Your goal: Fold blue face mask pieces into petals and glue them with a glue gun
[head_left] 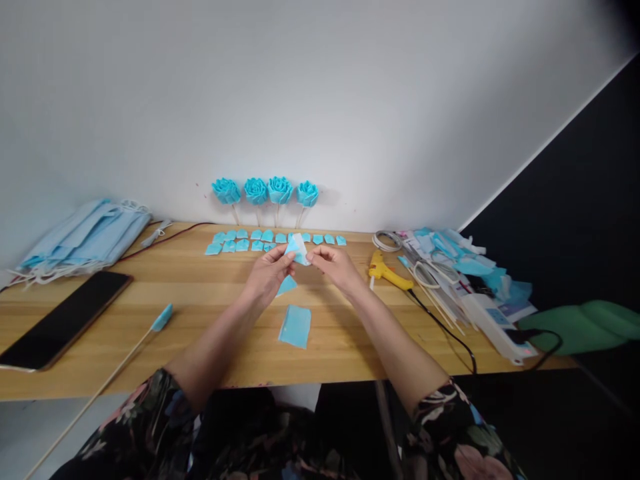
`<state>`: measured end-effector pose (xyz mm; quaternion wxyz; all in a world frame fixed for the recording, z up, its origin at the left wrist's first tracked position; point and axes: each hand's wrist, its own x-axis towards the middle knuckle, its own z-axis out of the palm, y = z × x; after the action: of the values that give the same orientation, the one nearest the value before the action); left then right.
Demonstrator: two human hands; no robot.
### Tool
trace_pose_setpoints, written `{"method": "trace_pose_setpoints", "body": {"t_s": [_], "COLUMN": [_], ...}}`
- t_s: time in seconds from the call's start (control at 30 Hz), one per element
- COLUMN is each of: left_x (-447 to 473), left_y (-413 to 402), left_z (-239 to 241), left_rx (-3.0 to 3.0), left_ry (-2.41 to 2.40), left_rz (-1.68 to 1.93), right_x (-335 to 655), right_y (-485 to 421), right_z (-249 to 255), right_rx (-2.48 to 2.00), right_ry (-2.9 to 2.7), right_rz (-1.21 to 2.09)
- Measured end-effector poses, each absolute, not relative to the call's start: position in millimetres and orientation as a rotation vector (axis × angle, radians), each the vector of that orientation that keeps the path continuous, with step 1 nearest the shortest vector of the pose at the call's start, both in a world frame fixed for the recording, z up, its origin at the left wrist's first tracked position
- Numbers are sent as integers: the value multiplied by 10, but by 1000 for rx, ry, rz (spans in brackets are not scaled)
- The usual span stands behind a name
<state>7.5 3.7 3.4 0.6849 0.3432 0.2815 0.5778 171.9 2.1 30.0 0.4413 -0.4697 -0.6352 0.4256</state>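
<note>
Between my two hands, above the middle of the table, is a small piece of blue-and-white fabric (299,249), partly folded. My left hand (271,268) pinches its left side, and the fingers of my right hand (334,261) are closed on its right edge. Just below them lies a folded blue triangle (287,286). Nearer to me rests a stack of blue fabric squares (295,327). Beyond my hands, several small folded blue petals (242,245) lie in two rows, some hidden behind my fingers.
Several blue fabric roses (256,191) on sticks lean at the wall. Left are face masks (85,233), a phone (65,320) and a blue-tipped stick (107,380) overhanging the table edge. Right are a yellow glue gun (389,271), a power strip (495,327) and fabric scraps (450,250).
</note>
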Motion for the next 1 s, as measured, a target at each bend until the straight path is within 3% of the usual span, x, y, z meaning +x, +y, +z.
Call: {"method": "trace_pose_setpoints", "body": {"t_s": [0.23,0.5,1.0], "left_x": [46,67,186], "left_y": [35,10,-83], "left_z": [26,55,25], "left_rx": [826,623,570], "left_ry": [725,668,667], "left_rz": [1266,1293,1258], "right_x": [1795,1695,1424], "right_y": [112,65,-87], "right_z": [333,57,-32], "right_rx": [-1150,-947,-967], "right_ry": [-1567,-1158,-1104], "right_rz": [1077,1429,1267]}}
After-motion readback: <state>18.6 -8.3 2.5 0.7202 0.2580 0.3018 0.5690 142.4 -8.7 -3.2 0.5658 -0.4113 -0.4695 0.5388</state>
